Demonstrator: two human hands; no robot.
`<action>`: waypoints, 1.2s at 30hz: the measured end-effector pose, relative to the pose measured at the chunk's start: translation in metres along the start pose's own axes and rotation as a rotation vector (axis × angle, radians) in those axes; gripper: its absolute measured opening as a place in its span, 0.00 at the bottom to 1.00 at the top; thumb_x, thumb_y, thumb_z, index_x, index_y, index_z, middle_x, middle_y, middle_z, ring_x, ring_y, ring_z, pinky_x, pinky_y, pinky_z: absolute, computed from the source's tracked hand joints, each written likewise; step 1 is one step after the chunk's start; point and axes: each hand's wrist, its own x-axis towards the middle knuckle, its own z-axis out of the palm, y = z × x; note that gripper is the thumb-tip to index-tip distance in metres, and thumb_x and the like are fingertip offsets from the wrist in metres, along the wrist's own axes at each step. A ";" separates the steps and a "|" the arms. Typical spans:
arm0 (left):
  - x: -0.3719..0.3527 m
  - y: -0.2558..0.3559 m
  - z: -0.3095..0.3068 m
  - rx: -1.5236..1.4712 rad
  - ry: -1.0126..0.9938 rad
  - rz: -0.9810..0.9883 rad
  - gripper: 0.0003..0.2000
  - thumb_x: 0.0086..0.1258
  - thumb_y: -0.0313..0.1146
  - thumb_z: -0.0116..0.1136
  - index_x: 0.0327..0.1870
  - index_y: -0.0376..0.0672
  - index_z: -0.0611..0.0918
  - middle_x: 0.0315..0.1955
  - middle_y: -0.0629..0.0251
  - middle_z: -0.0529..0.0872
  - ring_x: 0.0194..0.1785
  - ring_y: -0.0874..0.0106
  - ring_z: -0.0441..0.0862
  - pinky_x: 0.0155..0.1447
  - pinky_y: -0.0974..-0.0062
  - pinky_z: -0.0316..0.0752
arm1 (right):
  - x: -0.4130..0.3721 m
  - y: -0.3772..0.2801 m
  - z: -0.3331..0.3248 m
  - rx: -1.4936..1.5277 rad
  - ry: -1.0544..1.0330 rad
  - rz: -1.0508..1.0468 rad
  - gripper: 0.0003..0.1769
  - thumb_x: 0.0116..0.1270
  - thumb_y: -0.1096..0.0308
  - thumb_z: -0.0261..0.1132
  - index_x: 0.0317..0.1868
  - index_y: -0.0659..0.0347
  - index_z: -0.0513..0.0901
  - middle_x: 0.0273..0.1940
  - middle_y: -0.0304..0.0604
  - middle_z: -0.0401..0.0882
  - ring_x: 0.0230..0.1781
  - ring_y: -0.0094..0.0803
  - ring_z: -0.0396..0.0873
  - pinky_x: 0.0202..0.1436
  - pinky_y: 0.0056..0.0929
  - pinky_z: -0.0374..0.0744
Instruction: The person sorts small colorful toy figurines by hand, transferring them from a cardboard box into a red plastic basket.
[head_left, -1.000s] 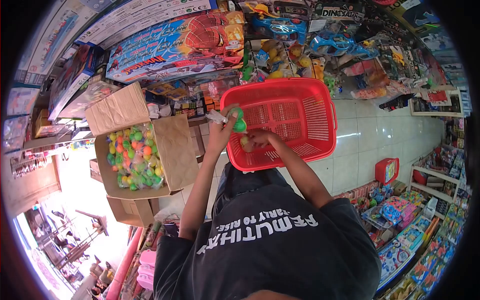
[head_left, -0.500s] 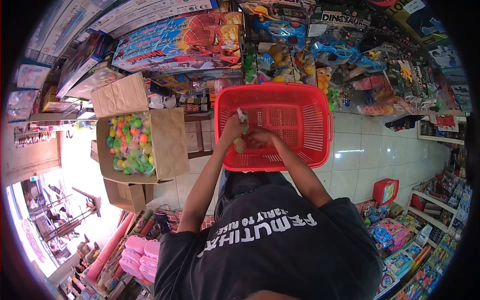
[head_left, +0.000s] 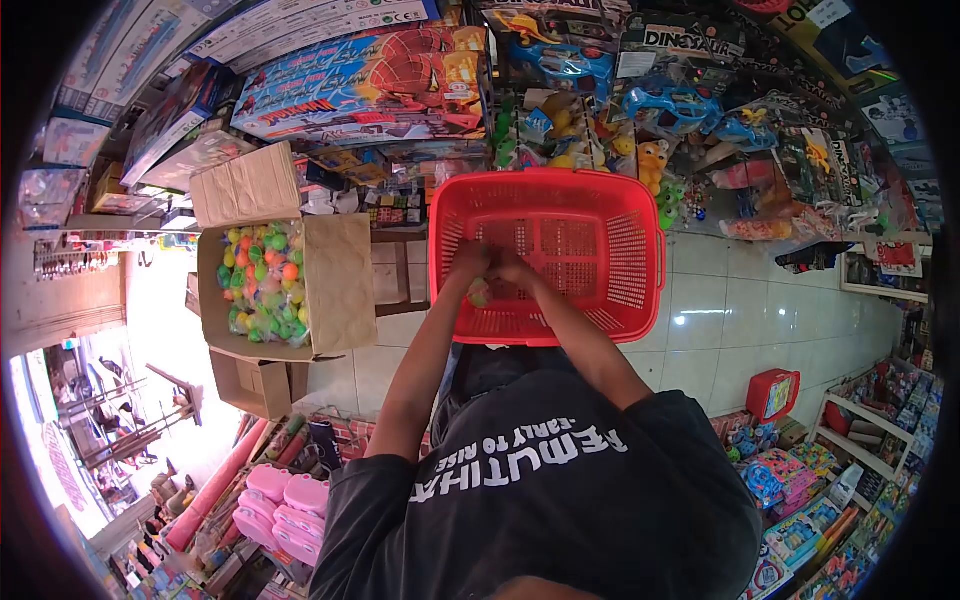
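Inside the red plastic basket (head_left: 548, 180), my left hand (head_left: 470, 260) is closed around the gathered top of a small clear bag of balls (head_left: 480, 293). The bag hangs below my fingers, with greenish and pinkish colours showing through. Right beside it, my right hand (head_left: 512, 268) has its fingers bent in and meets the left hand at the bag's top. Shadow and the hands themselves hide exactly how the fingers grip. The basket's perforated bottom shows around both hands.
To the left stands an open cardboard box (head_left: 340, 285) with bagged colourful balls (head_left: 265, 280). Boxed toys (head_left: 370, 85) and packaged dinosaur toys (head_left: 690, 45) line the far side. Pink cases (head_left: 285, 510) sit at lower left, a red container (head_left: 773, 396) at right on the tiled floor.
My right hand has moved left to meet my left hand, its fingers now closed in. The white bag top that stuck up above my left hand is no longer visible.
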 end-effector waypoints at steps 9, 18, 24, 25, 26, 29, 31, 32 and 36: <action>-0.023 0.025 -0.014 0.355 0.061 0.024 0.09 0.54 0.28 0.55 0.35 0.34 0.80 0.38 0.48 0.79 0.41 0.54 0.80 0.44 0.63 0.78 | 0.015 0.004 0.003 -0.417 0.081 -0.120 0.25 0.46 0.60 0.67 0.44 0.64 0.76 0.35 0.44 0.81 0.34 0.28 0.78 0.36 0.30 0.75; -0.041 0.028 -0.005 0.667 0.010 0.124 0.10 0.55 0.34 0.55 0.35 0.40 0.82 0.42 0.56 0.78 0.48 0.60 0.77 0.44 0.64 0.77 | 0.020 0.021 -0.002 -0.390 -0.006 -0.169 0.13 0.47 0.65 0.66 0.35 0.61 0.81 0.29 0.37 0.81 0.30 0.26 0.76 0.35 0.28 0.74; -0.055 0.024 -0.004 0.703 0.001 0.222 0.11 0.53 0.35 0.55 0.35 0.43 0.83 0.45 0.59 0.77 0.53 0.59 0.73 0.51 0.61 0.71 | 0.001 0.007 -0.014 -0.188 -0.273 -0.090 0.13 0.56 0.69 0.58 0.42 0.59 0.80 0.30 0.37 0.79 0.27 0.26 0.74 0.29 0.29 0.73; -0.058 0.026 -0.006 0.694 0.038 0.236 0.11 0.53 0.34 0.56 0.36 0.44 0.83 0.46 0.60 0.77 0.53 0.59 0.73 0.52 0.60 0.70 | -0.008 -0.002 -0.014 -0.100 -0.274 0.002 0.14 0.56 0.70 0.58 0.45 0.59 0.79 0.32 0.38 0.79 0.29 0.26 0.74 0.29 0.29 0.73; -0.062 0.028 -0.008 0.691 0.041 0.237 0.11 0.53 0.34 0.56 0.36 0.44 0.83 0.46 0.60 0.77 0.53 0.59 0.73 0.52 0.60 0.70 | -0.018 -0.011 -0.016 -0.011 -0.275 0.095 0.16 0.56 0.70 0.58 0.47 0.59 0.77 0.34 0.39 0.79 0.30 0.26 0.74 0.30 0.29 0.74; -0.075 0.037 -0.024 0.620 0.080 0.177 0.13 0.52 0.31 0.56 0.39 0.43 0.82 0.48 0.58 0.77 0.54 0.60 0.74 0.54 0.61 0.69 | -0.036 -0.034 -0.027 -0.265 -0.254 0.081 0.17 0.56 0.73 0.60 0.49 0.60 0.75 0.40 0.37 0.77 0.36 0.23 0.74 0.34 0.24 0.74; -0.082 0.032 -0.038 0.472 0.064 0.227 0.13 0.58 0.28 0.51 0.44 0.42 0.80 0.54 0.58 0.73 0.61 0.60 0.67 0.54 0.63 0.71 | -0.042 -0.027 -0.034 -0.338 -0.176 -0.079 0.17 0.58 0.72 0.60 0.49 0.61 0.74 0.40 0.38 0.77 0.38 0.23 0.74 0.37 0.23 0.74; -0.091 0.029 -0.042 0.468 0.067 0.217 0.13 0.58 0.28 0.51 0.44 0.42 0.80 0.54 0.58 0.73 0.61 0.60 0.67 0.54 0.63 0.71 | -0.045 -0.023 -0.037 -0.403 -0.093 -0.243 0.17 0.59 0.70 0.60 0.50 0.62 0.74 0.39 0.40 0.77 0.39 0.23 0.73 0.40 0.23 0.73; -0.183 0.080 -0.122 -0.506 0.326 0.196 0.08 0.62 0.26 0.50 0.40 0.35 0.77 0.40 0.58 0.79 0.44 0.69 0.78 0.45 0.72 0.72 | -0.096 -0.067 -0.030 -0.331 -0.108 -0.252 0.15 0.62 0.69 0.59 0.49 0.63 0.73 0.36 0.40 0.77 0.40 0.23 0.73 0.44 0.22 0.72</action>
